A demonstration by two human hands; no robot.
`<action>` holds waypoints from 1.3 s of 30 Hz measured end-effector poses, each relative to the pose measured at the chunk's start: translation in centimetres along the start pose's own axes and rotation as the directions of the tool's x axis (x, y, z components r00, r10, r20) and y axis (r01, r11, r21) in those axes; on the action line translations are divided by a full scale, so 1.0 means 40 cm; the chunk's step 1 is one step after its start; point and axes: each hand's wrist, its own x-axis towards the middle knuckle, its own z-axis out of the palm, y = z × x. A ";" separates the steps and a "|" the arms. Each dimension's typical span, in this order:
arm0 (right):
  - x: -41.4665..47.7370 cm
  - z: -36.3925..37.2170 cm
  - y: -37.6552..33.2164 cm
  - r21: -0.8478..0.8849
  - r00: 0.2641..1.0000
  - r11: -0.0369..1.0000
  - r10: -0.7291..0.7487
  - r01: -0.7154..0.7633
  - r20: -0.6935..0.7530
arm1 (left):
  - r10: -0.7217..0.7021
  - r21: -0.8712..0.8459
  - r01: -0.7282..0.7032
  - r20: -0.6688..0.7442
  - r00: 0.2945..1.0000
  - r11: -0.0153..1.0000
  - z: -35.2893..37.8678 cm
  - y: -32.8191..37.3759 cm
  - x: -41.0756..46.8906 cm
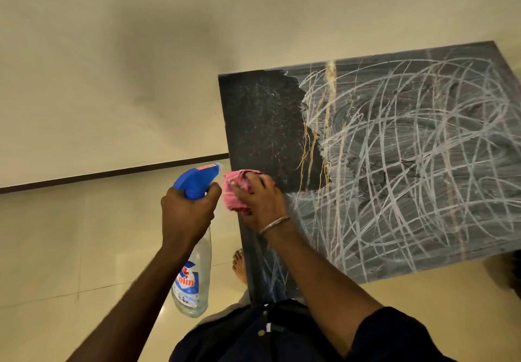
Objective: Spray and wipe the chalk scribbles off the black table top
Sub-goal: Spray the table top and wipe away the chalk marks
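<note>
The black table top (262, 124) fills the right half of the view. White and orange chalk scribbles (408, 164) cover most of it, while a patch at its left end is wiped dark. My right hand (260, 201) grips a bunched pink cloth (238, 189) at the table's left near edge, beside the wiped patch. My left hand (187, 215) holds a clear spray bottle (194, 282) by its blue trigger head (197, 179), just left of the table over the floor, nozzle pointing toward the table.
A cream wall rises behind the table, with a dark skirting line (112, 174) meeting the pale tiled floor (56, 249). My bare foot (239, 265) stands next to the table's near-left corner. A dark object (507, 274) sits at the right edge.
</note>
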 end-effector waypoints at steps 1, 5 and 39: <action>-0.013 -0.014 0.036 -0.006 0.999 0.999 0.050 -0.050 -0.022 | -0.005 0.001 0.005 0.000 1.000 1.000 -0.002 -0.002 -0.001; -0.075 -0.052 0.187 0.059 0.892 0.905 0.424 -0.420 -0.154 | -0.016 0.004 0.016 -0.003 1.000 1.000 -0.007 -0.009 -0.008; -0.095 0.009 -0.080 -0.013 0.967 0.972 0.230 -0.233 -0.105 | 0.036 0.026 -0.038 0.084 0.996 0.999 0.040 0.007 -0.030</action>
